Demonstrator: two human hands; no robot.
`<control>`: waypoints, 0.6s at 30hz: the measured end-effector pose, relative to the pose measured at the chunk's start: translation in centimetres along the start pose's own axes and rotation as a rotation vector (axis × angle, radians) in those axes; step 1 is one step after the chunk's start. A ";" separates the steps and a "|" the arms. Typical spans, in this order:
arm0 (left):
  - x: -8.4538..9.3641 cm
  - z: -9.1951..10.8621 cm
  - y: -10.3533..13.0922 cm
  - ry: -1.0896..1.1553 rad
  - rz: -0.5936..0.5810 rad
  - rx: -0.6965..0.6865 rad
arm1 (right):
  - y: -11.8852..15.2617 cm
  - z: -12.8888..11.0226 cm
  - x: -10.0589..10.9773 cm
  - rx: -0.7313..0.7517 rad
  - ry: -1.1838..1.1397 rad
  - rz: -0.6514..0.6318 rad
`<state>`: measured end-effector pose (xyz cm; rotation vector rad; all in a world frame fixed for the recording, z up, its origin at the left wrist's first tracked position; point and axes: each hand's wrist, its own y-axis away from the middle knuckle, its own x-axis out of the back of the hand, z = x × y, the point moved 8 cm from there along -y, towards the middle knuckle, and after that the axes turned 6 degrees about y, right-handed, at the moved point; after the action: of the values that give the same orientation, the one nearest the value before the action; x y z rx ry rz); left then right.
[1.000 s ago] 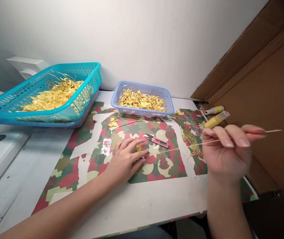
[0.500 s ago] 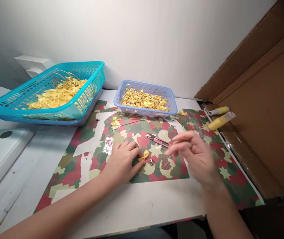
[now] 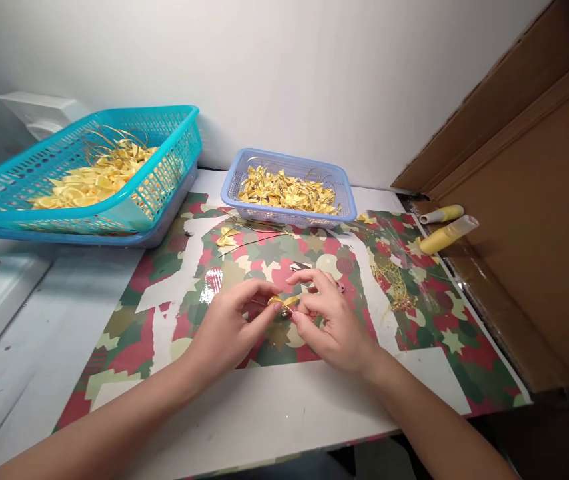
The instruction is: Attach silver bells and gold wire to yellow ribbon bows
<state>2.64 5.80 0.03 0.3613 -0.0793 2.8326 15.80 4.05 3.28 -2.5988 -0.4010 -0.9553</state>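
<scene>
From where I stood, the small yellow bow was held just above the bench, nearer to its front edge than to its back edge. The left hand was pinching the left side of this bow between thumb and forefinger. The right hand had its thumb and a finger closed on a thin yellow strand coming out of the bow, and its forefinger was raised. A small silver bell showed directly below the bow. Behind the right hand lay the scissors, partly hidden. Along the back edge of the bench stood a blue basket full of yellow bows, and farther left a turquoise basket, also with yellow pieces. Toward the right edge I saw tangled threads, and near the cardboard two yellow spools.
</scene>
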 end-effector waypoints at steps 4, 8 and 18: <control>0.4 -0.2 0.2 0.117 0.077 0.013 | -0.1 0.5 -0.3 -0.053 -0.118 -0.001; 0.6 0.1 0.3 0.184 0.102 0.001 | 0.0 0.8 -0.5 -0.086 -0.217 0.007; 0.5 0.0 0.4 0.195 0.112 0.006 | 0.0 0.6 -0.6 -0.099 -0.270 0.023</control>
<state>2.04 5.52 0.14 0.0825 -0.0516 2.9630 15.72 4.25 2.47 -2.8261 -0.3989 -0.6319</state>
